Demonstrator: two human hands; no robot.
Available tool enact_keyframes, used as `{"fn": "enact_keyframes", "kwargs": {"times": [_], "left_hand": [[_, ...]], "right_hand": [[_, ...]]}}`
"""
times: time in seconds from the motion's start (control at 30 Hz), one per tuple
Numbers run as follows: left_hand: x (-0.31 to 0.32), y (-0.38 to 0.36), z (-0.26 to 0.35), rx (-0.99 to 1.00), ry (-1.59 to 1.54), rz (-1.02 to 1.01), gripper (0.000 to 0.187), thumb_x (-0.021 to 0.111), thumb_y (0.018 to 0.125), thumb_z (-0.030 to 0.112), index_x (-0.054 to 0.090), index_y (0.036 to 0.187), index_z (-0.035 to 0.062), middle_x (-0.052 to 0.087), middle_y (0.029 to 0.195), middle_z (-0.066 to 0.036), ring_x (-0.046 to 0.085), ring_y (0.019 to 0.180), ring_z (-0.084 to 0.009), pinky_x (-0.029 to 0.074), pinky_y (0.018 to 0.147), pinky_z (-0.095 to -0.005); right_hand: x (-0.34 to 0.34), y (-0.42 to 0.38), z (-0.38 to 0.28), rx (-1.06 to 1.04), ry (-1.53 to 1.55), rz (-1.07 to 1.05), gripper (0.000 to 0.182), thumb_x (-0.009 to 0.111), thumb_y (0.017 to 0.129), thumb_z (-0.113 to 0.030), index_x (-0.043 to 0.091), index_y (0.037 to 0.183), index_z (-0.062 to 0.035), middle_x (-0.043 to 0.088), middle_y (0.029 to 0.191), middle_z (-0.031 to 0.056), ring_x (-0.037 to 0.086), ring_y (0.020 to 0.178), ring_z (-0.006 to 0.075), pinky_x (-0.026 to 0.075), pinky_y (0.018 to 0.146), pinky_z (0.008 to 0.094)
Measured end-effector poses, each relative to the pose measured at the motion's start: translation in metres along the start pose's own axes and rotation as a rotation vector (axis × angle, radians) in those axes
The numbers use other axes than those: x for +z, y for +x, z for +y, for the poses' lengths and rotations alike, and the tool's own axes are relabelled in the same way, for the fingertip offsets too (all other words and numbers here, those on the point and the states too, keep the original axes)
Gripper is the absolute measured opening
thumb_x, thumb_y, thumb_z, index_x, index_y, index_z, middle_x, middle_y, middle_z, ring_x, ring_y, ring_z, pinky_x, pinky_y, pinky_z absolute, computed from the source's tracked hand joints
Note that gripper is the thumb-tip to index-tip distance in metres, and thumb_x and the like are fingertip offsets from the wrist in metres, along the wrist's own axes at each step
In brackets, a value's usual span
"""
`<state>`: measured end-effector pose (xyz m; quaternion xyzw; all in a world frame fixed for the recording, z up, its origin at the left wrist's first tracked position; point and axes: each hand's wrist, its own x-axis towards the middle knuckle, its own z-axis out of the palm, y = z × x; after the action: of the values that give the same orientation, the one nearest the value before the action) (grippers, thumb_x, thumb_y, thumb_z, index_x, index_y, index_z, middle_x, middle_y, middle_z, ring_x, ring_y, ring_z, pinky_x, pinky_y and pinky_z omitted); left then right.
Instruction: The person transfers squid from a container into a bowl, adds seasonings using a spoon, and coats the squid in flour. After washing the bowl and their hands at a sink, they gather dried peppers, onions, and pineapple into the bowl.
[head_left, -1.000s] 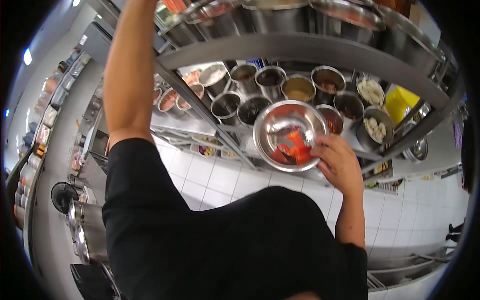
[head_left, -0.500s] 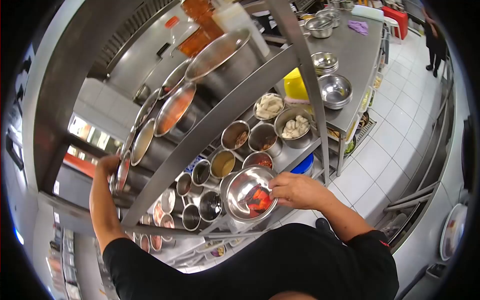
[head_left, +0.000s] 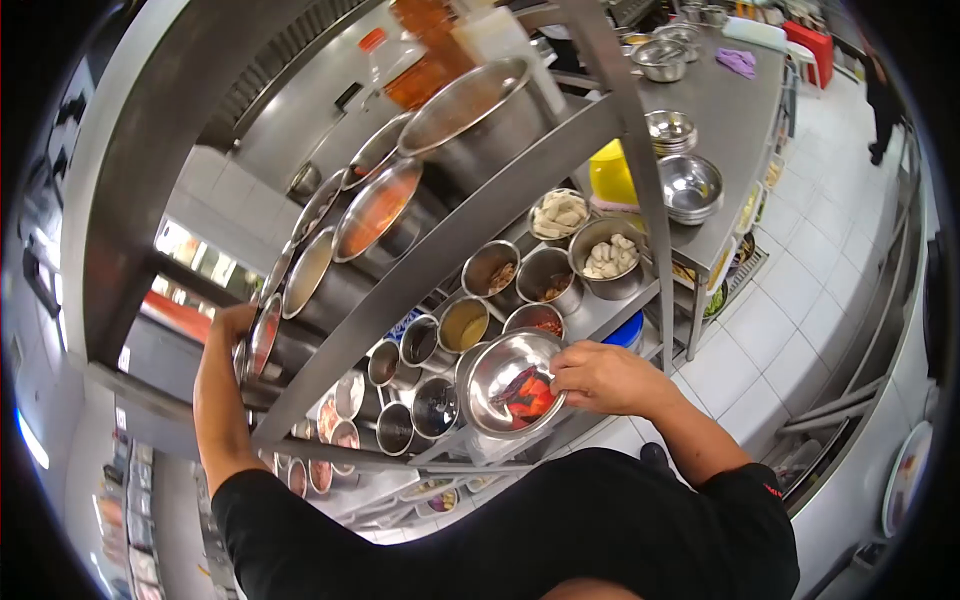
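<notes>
My right hand (head_left: 592, 378) pinches the rim of a shiny metal bowl (head_left: 485, 395), tilted toward me. Red-orange pieces and something dark lie inside the bowl (head_left: 528, 398). On the upper shelf, my left hand (head_left: 236, 320) reaches to the far-left metal pot (head_left: 266, 330), at its side; its fingers are mostly hidden. Beside that pot stand other steel pots, one with orange-red contents (head_left: 380, 215). Just behind the held bowl, on the lower shelf, is a pot with red bits (head_left: 535, 318).
A steel shelf beam (head_left: 440, 265) slants between me and the upper pots. Lower down are several ingredient pots, one with pale white pieces (head_left: 610, 258). Stacked bowls (head_left: 690, 185) stand on a steel counter at right. Another person (head_left: 880, 100) is far off on the tiled floor.
The view has shifted, so the shelves and pots sit slightly further right. My right hand still grips the bowl, and my left hand stays at the far-left pot.
</notes>
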<state>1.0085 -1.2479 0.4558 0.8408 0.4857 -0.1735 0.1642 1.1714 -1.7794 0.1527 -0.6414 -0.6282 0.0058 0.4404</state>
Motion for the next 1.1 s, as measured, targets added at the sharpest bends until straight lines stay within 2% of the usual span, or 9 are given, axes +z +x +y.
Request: {"fn": "enact_keyframes", "kwargs": {"times": [0.07,0.13,0.2,0.27,0.3,0.43,0.47,0.53,1.1], "left_hand": [[0.011,0.006,-0.015,0.140,-0.018,0.220,0.051,0.059,0.087,0.040,0.065,0.121,0.0031,0.067,0.107,-0.015,0.058,0.097,-0.0222,0.047,0.087,-0.0372],[-0.008,0.037,-0.040,0.119,0.429,0.352,0.076,0.056,0.085,0.059,0.054,0.134,0.0007,0.059,0.130,-0.023,0.054,0.119,-0.0237,0.042,0.100,-0.0418],[0.012,-0.012,-0.001,-0.047,0.295,0.425,0.077,0.055,0.085,0.062,0.054,0.134,0.0019,0.059,0.130,-0.024,0.055,0.117,-0.0236,0.041,0.100,-0.0408],[0.001,0.031,-0.034,0.087,0.224,0.300,0.077,0.033,0.097,0.063,0.041,0.144,0.0016,0.040,0.149,-0.019,0.037,0.136,-0.0246,0.028,0.113,-0.0437],[0.002,0.024,-0.030,0.093,0.193,0.263,0.069,0.037,0.099,0.056,0.045,0.142,0.0036,0.046,0.145,-0.018,0.041,0.132,-0.0237,0.031,0.111,-0.0431],[-0.016,0.034,-0.041,0.159,0.012,0.137,0.024,0.057,0.097,0.029,0.067,0.108,0.0107,0.065,0.084,-0.007,0.059,0.073,-0.0173,0.048,0.065,-0.0366],[-0.023,0.035,-0.044,0.134,0.110,0.215,0.016,0.061,0.095,0.025,0.068,0.093,0.0113,0.060,0.065,-0.002,0.054,0.052,-0.0139,0.045,0.049,-0.0336],[-0.013,0.010,-0.032,0.160,0.058,0.336,0.025,0.064,0.094,0.030,0.064,0.080,0.0099,0.050,0.054,-0.001,0.041,0.039,-0.0124,0.032,0.037,-0.0331],[-0.024,0.017,-0.036,0.262,0.012,0.566,0.018,0.064,0.087,0.022,0.069,0.079,0.0069,0.063,0.063,-0.002,0.055,0.048,-0.0115,0.042,0.041,-0.0310]], "right_hand": [[0.001,0.001,0.000,0.019,-0.016,0.007,0.022,0.074,0.074,-0.013,0.066,0.094,-0.0094,0.062,0.108,0.0056,0.059,0.104,0.0273,0.049,0.090,0.0385],[0.004,0.004,0.001,0.027,-0.012,0.000,0.023,0.074,0.072,-0.012,0.066,0.094,-0.0094,0.062,0.108,0.0059,0.059,0.104,0.0274,0.050,0.089,0.0389],[0.004,0.006,-0.001,0.056,-0.004,-0.005,0.024,0.075,0.071,-0.010,0.067,0.093,-0.0093,0.063,0.109,0.0061,0.060,0.103,0.0276,0.050,0.088,0.0395],[0.005,0.009,-0.002,0.030,-0.007,0.009,0.024,0.076,0.069,-0.008,0.067,0.092,-0.0089,0.064,0.107,0.0060,0.060,0.102,0.0280,0.051,0.086,0.0396],[0.006,0.009,-0.003,0.028,-0.011,0.019,0.025,0.076,0.068,-0.007,0.067,0.091,-0.0086,0.064,0.107,0.0060,0.061,0.102,0.0282,0.051,0.085,0.0397],[0.005,0.015,-0.007,0.014,-0.010,0.050,0.028,0.076,0.064,-0.001,0.067,0.089,-0.0078,0.065,0.103,0.0058,0.062,0.097,0.0288,0.052,0.082,0.0394],[0.006,0.016,-0.007,0.011,-0.009,0.045,0.028,0.076,0.064,-0.001,0.067,0.089,-0.0077,0.065,0.103,0.0060,0.062,0.097,0.0289,0.052,0.082,0.0394],[0.006,0.018,-0.008,0.008,-0.012,0.041,0.028,0.076,0.064,0.000,0.067,0.089,-0.0074,0.065,0.103,0.0063,0.062,0.096,0.0291,0.052,0.081,0.0396],[0.001,0.015,-0.017,0.014,0.016,-0.004,0.029,0.075,0.064,0.001,0.067,0.090,-0.0070,0.065,0.101,0.0071,0.062,0.096,0.0293,0.051,0.082,0.0397]]}}
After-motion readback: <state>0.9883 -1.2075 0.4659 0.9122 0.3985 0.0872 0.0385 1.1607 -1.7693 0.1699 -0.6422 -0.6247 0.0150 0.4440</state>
